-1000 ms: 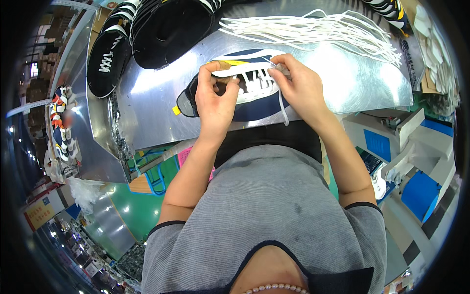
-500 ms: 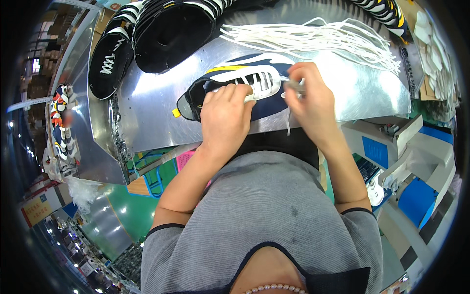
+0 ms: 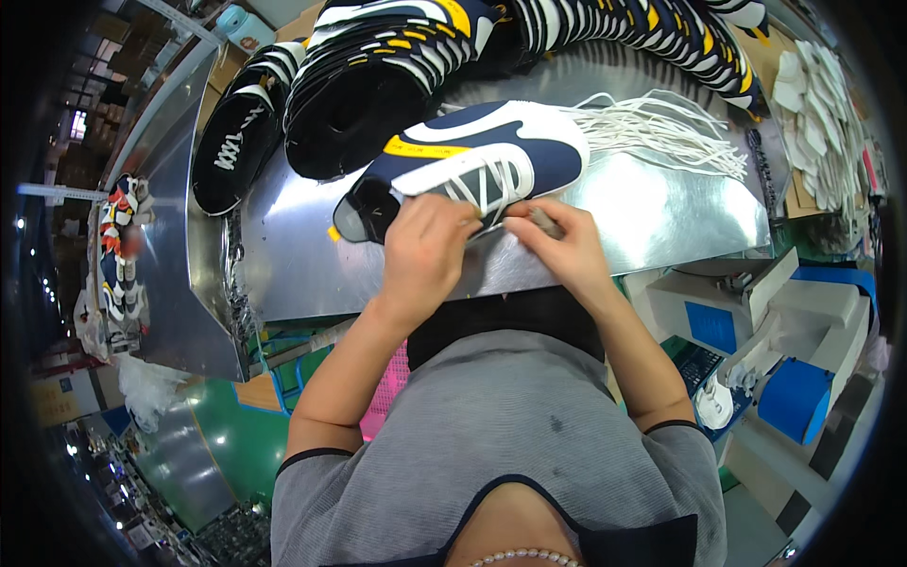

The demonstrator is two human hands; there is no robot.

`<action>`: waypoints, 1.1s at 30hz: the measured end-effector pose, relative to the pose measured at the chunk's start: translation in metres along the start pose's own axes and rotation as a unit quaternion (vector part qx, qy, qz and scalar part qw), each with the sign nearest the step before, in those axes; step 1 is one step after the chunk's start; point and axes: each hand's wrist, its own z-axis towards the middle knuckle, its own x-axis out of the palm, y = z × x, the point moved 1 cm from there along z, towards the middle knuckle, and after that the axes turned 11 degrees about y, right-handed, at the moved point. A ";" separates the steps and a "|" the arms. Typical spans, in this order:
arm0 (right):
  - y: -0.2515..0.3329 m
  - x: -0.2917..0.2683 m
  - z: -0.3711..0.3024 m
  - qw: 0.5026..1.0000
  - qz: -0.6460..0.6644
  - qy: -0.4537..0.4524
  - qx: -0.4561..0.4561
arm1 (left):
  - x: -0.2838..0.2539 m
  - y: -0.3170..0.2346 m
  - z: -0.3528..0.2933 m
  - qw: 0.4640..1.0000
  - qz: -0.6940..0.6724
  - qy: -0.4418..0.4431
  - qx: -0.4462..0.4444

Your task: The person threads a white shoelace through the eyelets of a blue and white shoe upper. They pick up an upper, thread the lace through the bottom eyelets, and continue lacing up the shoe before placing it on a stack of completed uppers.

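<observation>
A navy and white shoe upper (image 3: 559, 142) with a yellow stripe lies on its side on the metal table, heel to the left. A white shoelace (image 3: 487, 187) crosses its eyelet rows in slanting strands. My left hand (image 3: 423, 248) is closed on the upper's near edge beside the collar, thumb and fingertips by the lace. At the toe end of the eyelets, my right hand (image 3: 565, 248) pinches the shoelace; its tip is hidden by the fingers. A greyish-brown wrap or pad (image 3: 546, 223) shows on a right finger.
A bundle of white laces (image 3: 666, 132) lies right of the upper. Stacked uppers (image 3: 364, 109) stand at the back left, and a long row of more (image 3: 652, 33) curves along the back. The bare metal tabletop (image 3: 652, 213) ends near my waist. A grey and blue machine (image 3: 803, 326) stands at right.
The upper has been tipped over, its eyelets now facing nearer me. My right hand has come from beyond the toe, leftward and down, to the eyelet edge. My left hand keeps its hold.
</observation>
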 end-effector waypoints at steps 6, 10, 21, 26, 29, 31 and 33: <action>0.006 0.015 -0.004 0.975 0.204 0.045 0.080 | -0.010 -0.007 0.003 1.000 -0.007 -0.004 -0.001; 0.006 0.022 -0.015 0.992 0.120 -0.012 0.038 | -0.016 -0.011 0.004 0.999 -0.009 -0.030 -0.011; 0.012 0.020 -0.029 0.987 0.012 0.153 0.045 | -0.033 -0.013 0.012 0.998 -0.027 -0.006 -0.048; 0.014 0.010 -0.038 0.985 0.048 0.164 -0.017 | -0.002 0.017 -0.004 0.986 -0.007 0.141 -0.090; 0.007 0.008 -0.002 0.996 0.069 0.044 -0.032 | 0.002 0.017 -0.011 0.970 0.056 0.195 -0.136; 0.010 0.007 0.016 0.998 -0.016 -0.020 -0.064 | 0.000 0.013 -0.002 0.962 0.047 0.230 -0.142; 0.007 0.007 0.026 0.995 -0.015 -0.037 -0.086 | 0.003 0.017 -0.002 0.959 0.060 0.247 -0.124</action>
